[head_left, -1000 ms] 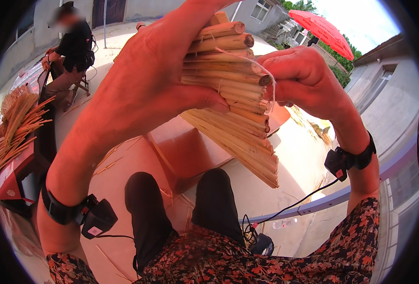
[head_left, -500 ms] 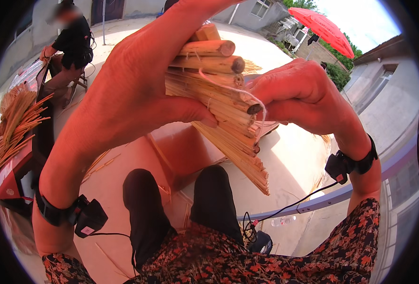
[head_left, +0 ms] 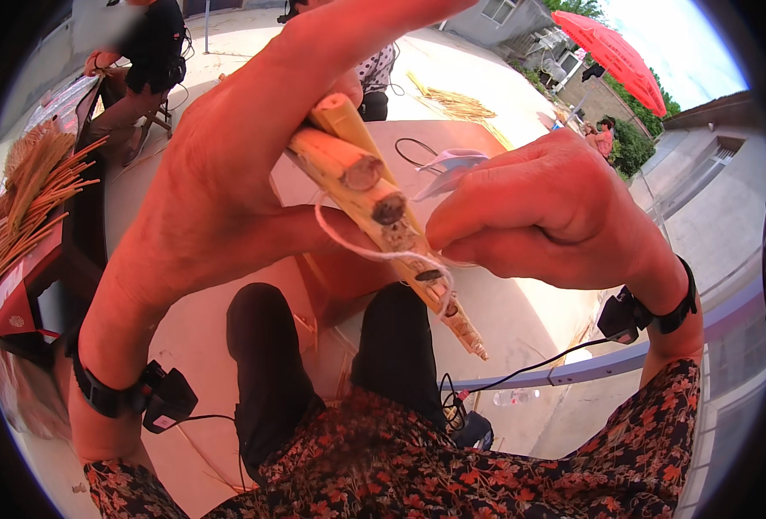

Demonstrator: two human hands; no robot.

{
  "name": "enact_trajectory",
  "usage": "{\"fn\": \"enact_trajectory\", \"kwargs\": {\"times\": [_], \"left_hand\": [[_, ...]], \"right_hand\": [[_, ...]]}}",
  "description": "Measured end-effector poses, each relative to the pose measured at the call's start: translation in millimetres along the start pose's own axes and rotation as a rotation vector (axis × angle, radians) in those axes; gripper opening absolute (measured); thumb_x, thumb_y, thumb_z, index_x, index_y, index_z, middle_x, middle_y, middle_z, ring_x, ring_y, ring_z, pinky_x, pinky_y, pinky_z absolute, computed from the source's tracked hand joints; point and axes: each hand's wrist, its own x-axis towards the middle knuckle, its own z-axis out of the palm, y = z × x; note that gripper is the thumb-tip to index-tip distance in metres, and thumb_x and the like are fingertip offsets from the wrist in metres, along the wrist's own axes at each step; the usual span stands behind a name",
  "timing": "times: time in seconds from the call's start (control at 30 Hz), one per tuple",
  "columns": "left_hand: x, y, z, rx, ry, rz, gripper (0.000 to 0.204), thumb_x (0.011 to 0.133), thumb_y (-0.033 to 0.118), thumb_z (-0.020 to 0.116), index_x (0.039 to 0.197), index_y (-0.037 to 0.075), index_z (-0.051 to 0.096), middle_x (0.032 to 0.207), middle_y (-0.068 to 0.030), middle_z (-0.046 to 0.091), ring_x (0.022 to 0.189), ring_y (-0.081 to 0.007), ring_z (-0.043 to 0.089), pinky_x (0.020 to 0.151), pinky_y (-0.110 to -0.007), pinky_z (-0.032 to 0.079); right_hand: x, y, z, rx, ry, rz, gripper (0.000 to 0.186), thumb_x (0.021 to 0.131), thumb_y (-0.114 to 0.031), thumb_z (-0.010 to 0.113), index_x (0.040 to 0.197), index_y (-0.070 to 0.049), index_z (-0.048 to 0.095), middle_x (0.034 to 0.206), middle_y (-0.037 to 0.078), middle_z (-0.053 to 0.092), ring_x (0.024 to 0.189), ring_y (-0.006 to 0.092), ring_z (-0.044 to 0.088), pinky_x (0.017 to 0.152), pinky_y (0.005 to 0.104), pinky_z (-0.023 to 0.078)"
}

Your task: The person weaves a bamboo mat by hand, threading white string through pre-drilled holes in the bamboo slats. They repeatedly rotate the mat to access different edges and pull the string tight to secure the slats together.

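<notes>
A row of cut reed stalks (head_left: pixel 389 206), strung side by side, is held up in front of me with its cut ends facing me. My left hand (head_left: pixel 227 164) is wrapped around it, thumb beneath and fingers over the top. A loose pink-white string (head_left: pixel 357 248) loops across the cut ends. My right hand (head_left: pixel 530 212) is closed in a pinch right beside the lower stalk ends. Whatever lies between its fingertips is hidden. A pale, shiny strip (head_left: pixel 454 164) shows behind its knuckles, and I cannot tell whether the hand touches it.
A low reddish table (head_left: pixel 383 134) stands before my knees. Reeds (head_left: pixel 33 203) are heaped at the left, and more reeds (head_left: pixel 456 102) lie on the ground beyond. Another person (head_left: pixel 154 52) sits at the far left. A red umbrella (head_left: pixel 612 60) stands at the back right.
The reed row has turned, so its cut ends now face me and less of its length shows. My right hand stays pinched beside the ends, and the view has shifted slightly.
</notes>
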Motion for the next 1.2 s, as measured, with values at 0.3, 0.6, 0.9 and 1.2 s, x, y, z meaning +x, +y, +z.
{"fn": "enact_trajectory", "kwargs": {"times": [0.3,0.6,0.9,1.2], "left_hand": [[-25.3,13.7,25.2,0.009,0.247,0.06,0.095,0.059,0.013,0.089,0.143,0.008,0.043,0.109,-0.0091,0.06,0.086,-0.0225,0.058,0.077,-0.032,0.05],[-45.2,4.1,36.4,0.127,0.288,0.106,0.092,0.083,0.029,0.073,0.156,0.006,0.023,0.081,-0.0022,0.047,0.071,-0.0112,0.049,0.067,-0.025,0.04],[-139.7,50.1,88.6,0.072,0.35,-0.2,0.031,0.09,0.024,0.061,0.109,0.001,0.053,0.08,-0.0039,0.054,0.074,-0.0231,0.05,0.071,-0.036,0.043],[-184.5,76.4,148.6,0.043,0.46,-0.246,0.007,0.085,0.011,0.065,0.085,0.004,0.065,0.076,-0.0054,0.055,0.068,-0.02,0.049,0.063,-0.033,0.04]], "right_hand": [[-2.0,-2.3,21.1,0.031,-0.085,-0.004,0.01,0.08,0.001,0.072,0.09,-0.002,0.071,0.069,0.007,0.066,0.058,0.0181,0.066,0.053,0.0281,0.048],[-6.2,-0.9,22.3,0.119,-0.175,0.082,0.013,0.081,0.003,0.07,0.093,-0.001,0.072,0.074,0.011,0.07,0.06,0.0202,0.069,0.056,0.0267,0.055],[-15.0,-8.8,87.8,0.188,-0.429,0.043,0.006,0.081,-0.001,0.065,0.083,-0.004,0.06,0.064,0.014,0.056,0.061,0.0325,0.06,0.055,0.0407,0.049],[-31.6,-12.2,128.3,-0.005,-0.497,-0.112,0.012,0.075,-0.008,0.063,0.082,-0.005,0.054,0.07,0.009,0.053,0.059,0.0289,0.059,0.049,0.0366,0.047]]}}
